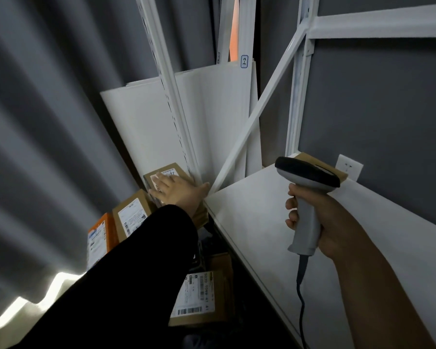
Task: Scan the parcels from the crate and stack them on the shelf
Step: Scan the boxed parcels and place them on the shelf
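Brown cardboard parcel (169, 171) w/ white label under flat-fingered L grip (179, 191); R grip (322, 222) round grey scanner (306, 210).

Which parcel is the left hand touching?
The brown parcel against the shelf post; the left hand lies flat on its label. The others lie untouched.

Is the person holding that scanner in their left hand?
No, the right hand grips the grey scanner, while the left hand lies flat on a brown parcel.
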